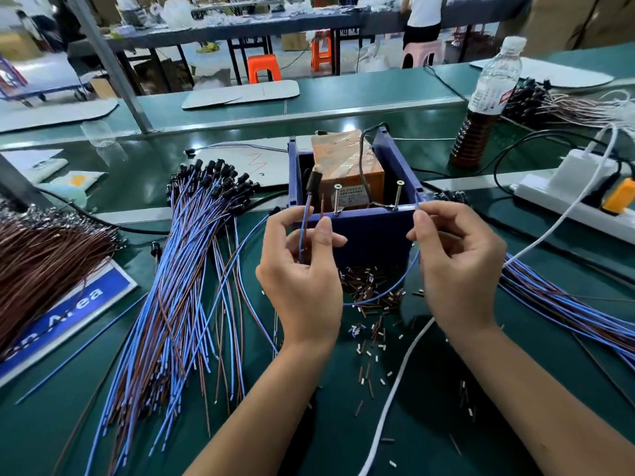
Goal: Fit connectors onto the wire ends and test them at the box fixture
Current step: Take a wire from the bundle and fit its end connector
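My left hand [302,269] grips a blue wire [303,228] and a thin brown wire [322,209] upright in front of the blue box fixture [371,231]. A black connector [313,182] tops the blue wire, level with the box's rim. My right hand [457,266] pinches the tip of another blue wire [402,280] at the box's front right corner, near the right one of two upright screws [398,194]. That wire loops down over a pile of small brown and white connector sleeves [371,290]. An orange taped block [347,166] sits inside the box.
A big fan of blue and brown wires with black connectors [192,269] lies left. Brown wires [44,259] lie far left, over a blue sign [68,310]. More wires [567,304] lie right. A bottle [484,108], a white power strip [577,197] and a white cable [395,389] are nearby.
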Tool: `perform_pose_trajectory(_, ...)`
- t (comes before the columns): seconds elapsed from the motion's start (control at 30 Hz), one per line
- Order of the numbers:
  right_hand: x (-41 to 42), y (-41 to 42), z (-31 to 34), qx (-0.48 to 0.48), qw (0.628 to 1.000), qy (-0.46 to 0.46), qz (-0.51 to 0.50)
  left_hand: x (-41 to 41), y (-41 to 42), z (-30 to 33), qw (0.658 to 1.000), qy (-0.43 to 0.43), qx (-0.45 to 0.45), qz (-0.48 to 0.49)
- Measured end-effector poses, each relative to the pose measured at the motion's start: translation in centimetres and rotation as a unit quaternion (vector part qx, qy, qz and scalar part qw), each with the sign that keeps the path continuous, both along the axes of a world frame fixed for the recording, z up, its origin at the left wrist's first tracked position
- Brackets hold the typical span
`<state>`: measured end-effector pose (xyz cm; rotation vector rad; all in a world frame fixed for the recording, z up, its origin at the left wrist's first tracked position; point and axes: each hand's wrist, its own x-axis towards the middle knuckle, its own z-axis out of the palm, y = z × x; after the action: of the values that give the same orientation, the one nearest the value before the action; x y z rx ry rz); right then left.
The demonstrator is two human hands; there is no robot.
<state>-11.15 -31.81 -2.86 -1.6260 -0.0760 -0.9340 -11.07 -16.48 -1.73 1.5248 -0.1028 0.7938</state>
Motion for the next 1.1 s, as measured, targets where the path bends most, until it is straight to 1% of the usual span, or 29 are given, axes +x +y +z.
perform_pose_trajectory(0.13, 0.4, 0.2, -0.1, -0.056, 0.997, -0.005, -0.049, 0.4, 0.1, -0.1, 0.999, 0.032, -0.040, -0.013)
perform_pose_trajectory(0.23, 0.7, 0.3, -0.1, -0.074, 0.996, -0.005, -0.054, 0.5, 0.0, -0.2, 0.997, 0.042, -0.057, -0.016)
perform_pose_trajectory(0.63, 0.8, 0.4, 0.2, -0.040, 0.999, 0.010, -0.023, 1.2, 0.7, -0.6, 0.998, 0.035, -0.040, -0.041)
perform_pose_trajectory(1.1, 0.9, 0.0, 0.1, -0.050, 0.999, 0.016, -0.010, 1.4, 0.9, -0.8, 0.996, 0.038, -0.033, -0.074)
